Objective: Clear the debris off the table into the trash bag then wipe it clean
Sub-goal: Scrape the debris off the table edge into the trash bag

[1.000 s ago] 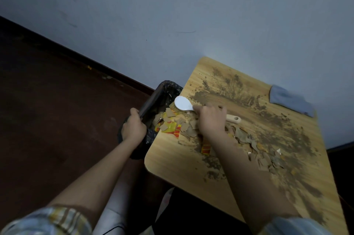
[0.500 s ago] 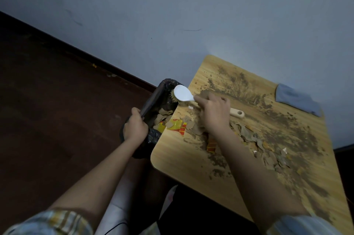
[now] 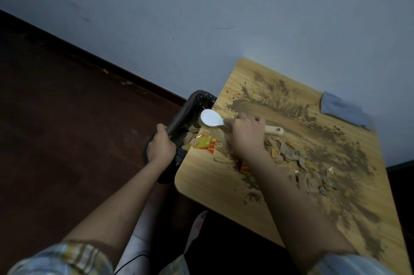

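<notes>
The left hand (image 3: 161,147) gripped the trash bag (image 3: 197,104) rim against the table (image 3: 215,187) edge as a catch; the right hand (image 3: 246,135) grasped the brush (image 3: 211,118), head overhanging it, scraps (image 3: 202,142) piled there.

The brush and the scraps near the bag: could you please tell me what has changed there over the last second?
The right hand has swept the brush toward the trash bag; its white head now overhangs the table edge, and several scraps have been pushed to the edge and into the bag. The left hand still grips the bag rim; the blue cloth has not moved.
</notes>
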Demonstrator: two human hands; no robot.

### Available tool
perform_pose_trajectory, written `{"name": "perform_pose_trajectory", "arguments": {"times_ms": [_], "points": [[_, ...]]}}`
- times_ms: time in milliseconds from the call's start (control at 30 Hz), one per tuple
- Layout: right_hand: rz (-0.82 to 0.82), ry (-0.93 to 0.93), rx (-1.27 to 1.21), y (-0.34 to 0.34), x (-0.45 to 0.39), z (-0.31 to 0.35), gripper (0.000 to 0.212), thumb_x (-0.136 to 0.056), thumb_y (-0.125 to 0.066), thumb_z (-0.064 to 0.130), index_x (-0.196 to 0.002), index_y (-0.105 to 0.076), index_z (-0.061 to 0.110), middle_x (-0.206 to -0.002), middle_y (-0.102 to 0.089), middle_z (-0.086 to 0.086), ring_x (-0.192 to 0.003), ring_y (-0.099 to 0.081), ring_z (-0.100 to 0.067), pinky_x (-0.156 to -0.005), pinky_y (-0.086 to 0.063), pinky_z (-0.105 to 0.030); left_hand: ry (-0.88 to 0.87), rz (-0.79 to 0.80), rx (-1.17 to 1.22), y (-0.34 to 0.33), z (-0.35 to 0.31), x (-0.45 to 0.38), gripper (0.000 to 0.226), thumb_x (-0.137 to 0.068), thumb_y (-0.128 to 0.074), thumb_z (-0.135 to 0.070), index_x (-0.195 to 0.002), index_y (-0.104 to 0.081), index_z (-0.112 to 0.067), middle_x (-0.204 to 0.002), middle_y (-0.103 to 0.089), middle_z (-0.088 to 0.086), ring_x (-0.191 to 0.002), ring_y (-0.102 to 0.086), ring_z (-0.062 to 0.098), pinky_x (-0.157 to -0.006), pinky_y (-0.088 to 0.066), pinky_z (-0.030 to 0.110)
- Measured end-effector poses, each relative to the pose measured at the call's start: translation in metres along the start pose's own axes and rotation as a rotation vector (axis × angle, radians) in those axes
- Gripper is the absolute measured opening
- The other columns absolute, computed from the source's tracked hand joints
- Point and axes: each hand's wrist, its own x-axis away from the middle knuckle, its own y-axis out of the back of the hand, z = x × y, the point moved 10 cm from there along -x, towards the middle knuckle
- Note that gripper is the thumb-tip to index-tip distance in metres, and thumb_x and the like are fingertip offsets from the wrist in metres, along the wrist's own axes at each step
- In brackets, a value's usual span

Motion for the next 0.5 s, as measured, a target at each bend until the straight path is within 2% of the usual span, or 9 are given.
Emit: {"name": "perform_pose_trajectory", "arguments": {"times_ms": [133, 300, 500], "points": [[-0.022, -0.017, -0.051, 0.002, -0.016, 0.018, 0.039, -0.093, -0.056, 0.017, -0.127, -0.058, 0.035, -0.107, -0.058, -0.001, -0.105, -0.054, -0.025, -0.093, -0.032, -0.043, 0.008, -0.006, 0.006, 0.007, 0.003, 0.003, 0.021, -0.091, -0.047, -0.005, -0.109, -0.039, -0.010, -0.107, -0.061, 0.018, -0.091, -0.060, 0.042, -0.065, -0.036, 0.036], [-0.078, -0.036, -0.065, 0.013, -0.022, 0.010, 0.042, -0.092, -0.054, 0.013, -0.126, -0.058, 0.036, -0.113, -0.058, -0.003, -0.110, -0.053, -0.025, -0.097, -0.029, -0.043, 0.010, -0.016, 0.014, 0.016, 0.003, 0.005, 0.020, -0.091, -0.046, -0.004, -0.110, -0.039, -0.009, -0.108, -0.060, 0.019, -0.095, -0.058, 0.043, -0.069, -0.036, 0.038], [-0.176, 0.095, -0.041, 0.033, 0.007, -0.004, 0.039, -0.090, -0.060, 0.023, -0.126, -0.058, 0.039, -0.111, -0.059, 0.001, -0.108, -0.053, -0.022, -0.104, -0.020, -0.043, -0.004, -0.039, 0.021, 0.023, 0.007, 0.001, 0.017, -0.092, -0.047, -0.005, -0.106, -0.039, -0.010, -0.105, -0.060, 0.016, -0.093, -0.058, 0.041, -0.068, -0.036, 0.036]]}}
